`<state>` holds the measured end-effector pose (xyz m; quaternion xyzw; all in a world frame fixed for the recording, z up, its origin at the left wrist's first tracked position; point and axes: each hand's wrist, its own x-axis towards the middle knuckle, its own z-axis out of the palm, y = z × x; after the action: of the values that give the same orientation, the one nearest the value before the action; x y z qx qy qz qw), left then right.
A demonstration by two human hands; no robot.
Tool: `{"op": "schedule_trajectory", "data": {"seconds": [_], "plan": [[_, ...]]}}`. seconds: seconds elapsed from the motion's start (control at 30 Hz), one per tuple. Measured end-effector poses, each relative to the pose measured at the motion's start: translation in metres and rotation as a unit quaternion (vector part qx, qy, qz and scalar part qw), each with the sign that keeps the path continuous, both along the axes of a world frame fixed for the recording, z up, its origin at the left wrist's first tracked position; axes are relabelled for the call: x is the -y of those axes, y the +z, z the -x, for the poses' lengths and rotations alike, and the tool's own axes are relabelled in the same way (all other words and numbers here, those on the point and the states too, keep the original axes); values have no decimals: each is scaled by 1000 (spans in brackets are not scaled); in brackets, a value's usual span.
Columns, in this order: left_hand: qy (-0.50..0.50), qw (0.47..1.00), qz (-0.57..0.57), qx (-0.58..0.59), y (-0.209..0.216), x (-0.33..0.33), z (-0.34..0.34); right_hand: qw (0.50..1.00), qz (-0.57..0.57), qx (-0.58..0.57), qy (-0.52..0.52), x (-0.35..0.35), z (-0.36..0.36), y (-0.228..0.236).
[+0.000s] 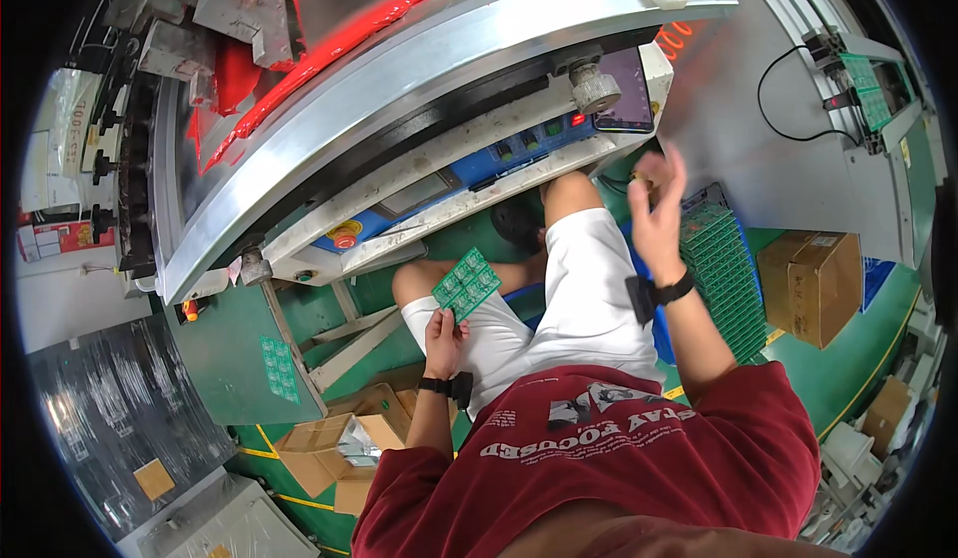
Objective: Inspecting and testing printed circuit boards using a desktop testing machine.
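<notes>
Over my lap, my left hand (444,343) grips a green circuit board panel (467,284) by its lower edge. The panel is tilted, with rows of small repeated patterns facing up. My right hand (659,217) is raised to the right of my knee, fingers stretched and somewhat blurred, with nothing seen in it. Close beside and below that hand stands a rack of stacked green circuit boards (723,279). Another green circuit board panel (279,368) lies on a grey-green surface to my left.
Ahead is a machine with a curved-looking metal frame (419,77), red paste (359,41) and a blue control panel (439,194) with a red button (344,236). Cardboard boxes (813,283) stand right and lower left. A board sits in a conveyor (868,94) far right.
</notes>
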<state>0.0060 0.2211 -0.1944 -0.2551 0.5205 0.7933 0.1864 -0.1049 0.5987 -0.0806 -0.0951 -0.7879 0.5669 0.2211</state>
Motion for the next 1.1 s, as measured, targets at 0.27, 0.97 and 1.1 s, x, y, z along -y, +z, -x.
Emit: {"op": "schedule_trajectory", "data": {"seconds": [0.27, 0.97, 1.1], "plan": [[2, 1000, -2, -10, 4, -2, 1, 936, -13, 174, 306, 64, -68, -40], [5, 996, 24, -80, 25, -18, -23, 936, -93, 99, 325, 75, -62, -49], [-19, 995, 28, -89, 27, -24, -20, 935, -101, 97, 326, 74, -60, -50]]}}
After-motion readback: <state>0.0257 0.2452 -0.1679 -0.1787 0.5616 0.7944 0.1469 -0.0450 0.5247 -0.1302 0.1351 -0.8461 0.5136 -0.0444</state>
